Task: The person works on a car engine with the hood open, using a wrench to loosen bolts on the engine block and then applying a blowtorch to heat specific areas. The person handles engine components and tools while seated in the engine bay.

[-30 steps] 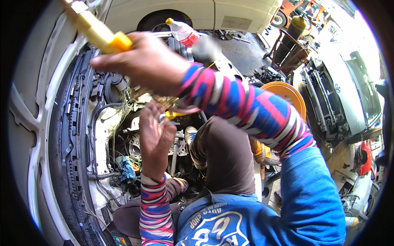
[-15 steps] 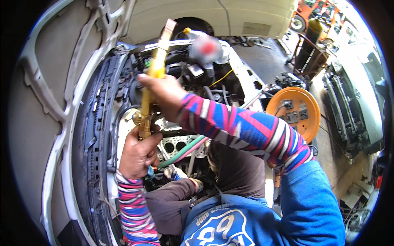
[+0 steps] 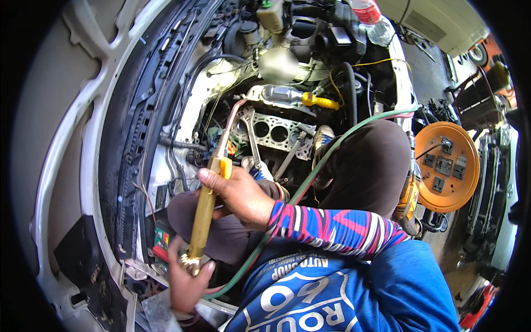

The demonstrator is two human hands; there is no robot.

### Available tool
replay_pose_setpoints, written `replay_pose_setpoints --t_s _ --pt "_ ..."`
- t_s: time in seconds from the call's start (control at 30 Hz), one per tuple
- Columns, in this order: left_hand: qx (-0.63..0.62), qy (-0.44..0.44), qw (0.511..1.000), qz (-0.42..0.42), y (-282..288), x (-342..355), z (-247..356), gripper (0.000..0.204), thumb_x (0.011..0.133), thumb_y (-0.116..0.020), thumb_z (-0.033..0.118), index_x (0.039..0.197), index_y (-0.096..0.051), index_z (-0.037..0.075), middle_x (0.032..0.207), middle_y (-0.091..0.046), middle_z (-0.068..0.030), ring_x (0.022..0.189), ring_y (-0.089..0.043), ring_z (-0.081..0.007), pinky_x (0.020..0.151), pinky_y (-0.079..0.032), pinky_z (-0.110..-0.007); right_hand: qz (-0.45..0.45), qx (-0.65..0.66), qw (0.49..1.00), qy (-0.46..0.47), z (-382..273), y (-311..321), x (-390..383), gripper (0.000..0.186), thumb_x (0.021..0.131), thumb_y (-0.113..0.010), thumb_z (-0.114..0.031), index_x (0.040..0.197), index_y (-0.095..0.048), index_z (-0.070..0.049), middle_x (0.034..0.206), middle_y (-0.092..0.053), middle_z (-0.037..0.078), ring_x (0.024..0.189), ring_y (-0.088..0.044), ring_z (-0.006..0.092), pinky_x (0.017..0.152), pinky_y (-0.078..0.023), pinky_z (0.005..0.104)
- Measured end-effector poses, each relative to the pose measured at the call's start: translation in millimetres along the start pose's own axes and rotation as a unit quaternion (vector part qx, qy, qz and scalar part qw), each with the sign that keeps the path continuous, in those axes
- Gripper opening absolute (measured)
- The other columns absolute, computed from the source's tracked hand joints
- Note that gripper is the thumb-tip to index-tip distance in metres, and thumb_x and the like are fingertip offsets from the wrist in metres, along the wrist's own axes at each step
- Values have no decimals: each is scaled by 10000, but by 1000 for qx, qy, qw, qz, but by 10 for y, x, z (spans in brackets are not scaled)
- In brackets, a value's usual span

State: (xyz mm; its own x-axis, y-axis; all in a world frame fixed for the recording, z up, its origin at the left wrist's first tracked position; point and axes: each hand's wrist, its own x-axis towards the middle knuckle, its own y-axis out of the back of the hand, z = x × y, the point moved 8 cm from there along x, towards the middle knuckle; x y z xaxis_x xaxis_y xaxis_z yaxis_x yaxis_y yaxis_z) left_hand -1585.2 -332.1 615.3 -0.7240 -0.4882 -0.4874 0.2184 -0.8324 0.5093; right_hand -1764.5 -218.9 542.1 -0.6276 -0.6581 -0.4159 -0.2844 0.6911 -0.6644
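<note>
I am sitting inside a car's open engine bay. My right hand [image 3: 240, 196] grips a brass gas torch [image 3: 203, 216] by its handle, just below the yellow lever. My left hand [image 3: 185, 282] holds the torch's lower end, fingers around the valve knobs. The torch's thin copper tube [image 3: 229, 130] slants up and away toward the bare engine block [image 3: 271, 133] with its round bores. A green hose [image 3: 332, 149] curves from near my left hand across my lap to the bay's right edge.
A long wrench [image 3: 251, 135] lies on the engine block and a yellow-handled tool [image 3: 318, 101] rests above it. An orange cable reel with sockets [image 3: 445, 166] and a yellow power drill [image 3: 408, 202] are at my right. A plastic bottle [image 3: 370, 16] stands at the far end.
The torch has come down from high in front of me to a low slant into the bay. My left hand has slid to its lower end, and my view has tipped downward.
</note>
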Motion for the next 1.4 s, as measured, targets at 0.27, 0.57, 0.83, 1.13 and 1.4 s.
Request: replay_pose_setpoints --t_s 0.27,0.57,0.83,1.13,1.4 --pt "127 -192 963 140 -471 277 136 469 846 -752 99 1247 -524 18 1010 -667 -200 888 -681 -313 794 -529 -413 25 -110 994 7 -197 397 234 380 993 -604 -373 1049 -571 2 857 -648 107 681 -669 194 540 -574 324" --pt "-303 20 952 -47 -420 416 -449 324 868 -663 28 1131 -477 63 771 -496 -1 480 -380 -22 392 -305 -184 -125 -250 960 -28 -159 500 402 309 977 -654 -332 1115 -642 -55 755 -559 -35 592 -450 45 511 -338 228" --pt "-309 77 944 -90 -477 383 -577 274 874 -647 30 1115 -517 40 734 -504 2 495 -420 -42 415 -335 -202 -209 -101 968 -99 379 248 208 361 968 -656 -396 1074 -585 -58 627 -392 -79 478 -314 31 429 -225 230" --pt "-224 72 965 -120 -561 331 -469 191 876 -659 43 1013 -526 38 687 -497 23 473 -415 -37 413 -336 -213 -128 -142 979 -71 434 421 131 316 950 -688 -364 955 -588 -64 593 -404 -75 452 -325 45 412 -228 242" --pt "-230 109 954 -160 -645 268 -517 142 871 -657 73 921 -524 64 627 -461 35 436 -395 -38 381 -307 -222 -153 -152 975 -59 355 455 101 230 903 -722 -283 905 -624 -75 606 -462 -76 455 -361 32 412 -246 233"
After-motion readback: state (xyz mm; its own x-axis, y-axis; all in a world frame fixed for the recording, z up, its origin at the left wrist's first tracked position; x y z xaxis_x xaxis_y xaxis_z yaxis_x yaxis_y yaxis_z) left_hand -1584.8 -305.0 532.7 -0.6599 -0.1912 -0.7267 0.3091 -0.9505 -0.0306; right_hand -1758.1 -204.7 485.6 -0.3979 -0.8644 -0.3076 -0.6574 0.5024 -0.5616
